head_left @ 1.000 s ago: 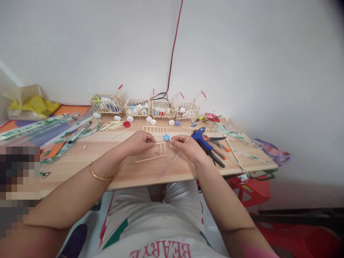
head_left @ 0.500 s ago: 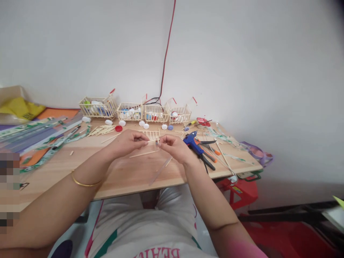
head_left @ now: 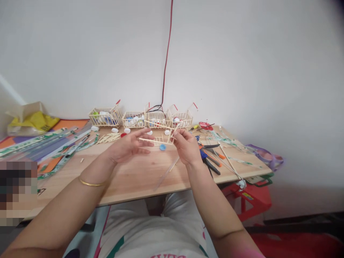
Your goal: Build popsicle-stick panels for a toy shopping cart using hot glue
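Observation:
My right hand (head_left: 185,146) is raised above the wooden table (head_left: 134,172) and pinches the right end of a small frame of thin wooden sticks (head_left: 157,139). My left hand (head_left: 126,147) is beside the frame's left end with its fingers stretched out, their tips near or touching the long sticks. A blue bottle cap (head_left: 162,147) lies on the table just under the frame. A long thin stick (head_left: 168,171) lies on the table in front of my right hand.
Several small stick baskets (head_left: 104,116) holding bottle caps line the back edge by the wall. Pliers and orange-handled tools (head_left: 212,157) lie at the right. A pile of short sticks (head_left: 109,137) and green-printed packets (head_left: 40,143) lie at the left. A red stool (head_left: 249,197) stands below the right edge.
The stick frame has been lifted off the table and is now held up by my right hand. My left hand has opened its fingers. The blue cap shows beneath.

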`<state>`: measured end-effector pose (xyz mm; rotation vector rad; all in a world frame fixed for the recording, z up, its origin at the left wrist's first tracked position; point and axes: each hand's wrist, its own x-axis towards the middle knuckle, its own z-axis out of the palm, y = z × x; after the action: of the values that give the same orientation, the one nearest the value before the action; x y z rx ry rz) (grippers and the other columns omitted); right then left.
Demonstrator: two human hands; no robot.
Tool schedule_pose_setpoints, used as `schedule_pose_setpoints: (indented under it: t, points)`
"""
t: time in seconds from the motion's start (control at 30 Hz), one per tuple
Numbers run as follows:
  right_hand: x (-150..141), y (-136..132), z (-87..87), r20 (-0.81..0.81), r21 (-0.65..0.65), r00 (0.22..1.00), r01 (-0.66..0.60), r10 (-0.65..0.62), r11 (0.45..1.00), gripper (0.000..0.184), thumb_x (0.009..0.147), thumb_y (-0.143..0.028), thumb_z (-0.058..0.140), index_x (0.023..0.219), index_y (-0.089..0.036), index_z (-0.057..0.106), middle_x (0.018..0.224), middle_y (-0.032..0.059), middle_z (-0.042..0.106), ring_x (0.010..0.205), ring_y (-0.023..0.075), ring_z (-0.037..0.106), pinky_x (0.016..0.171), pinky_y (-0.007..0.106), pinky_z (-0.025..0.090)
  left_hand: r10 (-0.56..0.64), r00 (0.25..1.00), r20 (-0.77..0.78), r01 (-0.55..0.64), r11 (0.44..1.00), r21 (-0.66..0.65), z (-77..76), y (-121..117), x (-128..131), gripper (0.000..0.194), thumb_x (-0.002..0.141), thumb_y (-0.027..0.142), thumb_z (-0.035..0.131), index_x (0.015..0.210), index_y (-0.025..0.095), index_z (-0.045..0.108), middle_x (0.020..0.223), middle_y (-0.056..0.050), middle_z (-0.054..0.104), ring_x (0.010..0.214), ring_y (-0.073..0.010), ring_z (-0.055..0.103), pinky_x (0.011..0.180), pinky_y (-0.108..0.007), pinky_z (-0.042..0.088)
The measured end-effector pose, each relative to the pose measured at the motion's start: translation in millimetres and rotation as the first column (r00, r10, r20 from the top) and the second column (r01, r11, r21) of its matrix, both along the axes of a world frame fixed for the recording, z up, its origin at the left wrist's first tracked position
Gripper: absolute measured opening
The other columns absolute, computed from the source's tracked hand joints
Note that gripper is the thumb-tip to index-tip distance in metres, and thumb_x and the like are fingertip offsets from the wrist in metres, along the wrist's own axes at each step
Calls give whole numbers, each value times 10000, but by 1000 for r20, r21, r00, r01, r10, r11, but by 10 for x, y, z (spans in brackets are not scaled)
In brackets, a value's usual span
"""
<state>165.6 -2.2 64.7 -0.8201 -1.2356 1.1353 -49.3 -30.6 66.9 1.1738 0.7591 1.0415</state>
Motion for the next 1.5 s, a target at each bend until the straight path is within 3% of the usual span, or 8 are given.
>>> schedule_pose_setpoints:
  t: [0.07,0.17,0.33,0.43,0.53,0.8,1.17,1.5]
  points:
    - [-45,-21,22,-35,1,999,4,-4,1000,247,695,-411,671,767,-200,566,725,-9,565,658,110,513,678,267,440,66,997,-42,-67,998,-18,-42,-48,178,644,566,272,809,1161,178,581,1084,-124,661,866,-205,657,806,-387,524]
    - [-81,-49,23,-43,23,999,-8,9,1000,245,705,-409,668,779,-195,575,779,0,586,679,110,522,711,275,446,204,979,-14,-203,979,17,-102,-101,417,397,639,322,768,965,132,642,839,-79,702,714,-154,651,749,-352,533]
    - [-82,-80,15,90,78,996,5,-12,997,209,756,-396,625,763,-194,571,746,0,576,746,129,540,739,271,431,370,929,21,-370,928,40,-101,-114,523,305,613,326,783,794,123,645,723,-48,689,670,-151,648,723,-342,540]
    - [-88,-109,35,172,143,984,24,-49,989,189,755,-369,624,709,-190,586,1008,50,609,985,170,547,805,271,420,422,907,2,-421,905,57,-71,-118,510,301,608,337,781,767,122,643,686,-44,684,648,-151,643,712,-341,542]
    - [-110,-136,44,257,166,962,52,-94,985,182,747,-375,625,733,-193,624,1224,63,539,1111,197,508,830,285,420,445,895,-24,-440,891,112,-59,-129,512,295,619,345,771,762,122,640,662,-37,678,633,-152,639,691,-337,545]
    - [-154,-138,7,351,199,929,51,-119,979,226,742,-417,615,738,-194,649,971,42,625,979,202,547,817,329,430,479,873,-91,-437,851,292,-68,-163,527,237,672,324,734,749,126,629,639,-27,673,608,-134,624,653,-287,527]
    - [-172,-114,-58,349,232,920,97,-176,968,232,751,-426,617,737,-197,652,1003,44,636,927,190,571,748,301,447,515,845,-143,-453,832,320,-23,-189,550,225,673,329,726,728,140,619,619,-19,670,603,-137,637,634,-265,528]
    - [-188,-144,-20,374,228,909,102,-183,968,162,748,-356,622,715,-201,652,991,30,631,914,182,578,728,290,426,539,820,-194,-417,793,444,-110,-158,513,173,724,312,686,760,147,647,682,-25,682,644,-132,643,637,-239,521]
